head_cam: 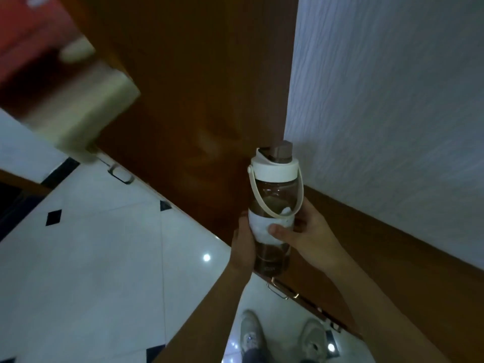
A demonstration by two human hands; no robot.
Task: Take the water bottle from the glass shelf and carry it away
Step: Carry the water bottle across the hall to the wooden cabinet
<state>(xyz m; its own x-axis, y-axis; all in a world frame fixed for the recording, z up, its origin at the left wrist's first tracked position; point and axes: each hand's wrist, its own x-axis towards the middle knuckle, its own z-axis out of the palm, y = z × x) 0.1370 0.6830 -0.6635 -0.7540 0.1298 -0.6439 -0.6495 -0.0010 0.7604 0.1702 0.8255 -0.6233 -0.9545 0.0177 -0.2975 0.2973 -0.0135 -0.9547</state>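
Note:
The water bottle [273,195] is see-through brown plastic with a white cap, a white carry strap and a white band round its middle. I hold it upright in front of me, above the floor. My left hand [243,244] wraps its lower left side. My right hand [306,234] grips the white band from the right, thumb across the front. The glass shelf is not in view.
A brown wooden cabinet [199,106] with metal handles stands right behind the bottle. A white textured wall [392,100] runs to the right above a brown skirting. White glossy floor tiles [104,258] with black diamonds lie at the left. My shoes [280,336] show at the bottom.

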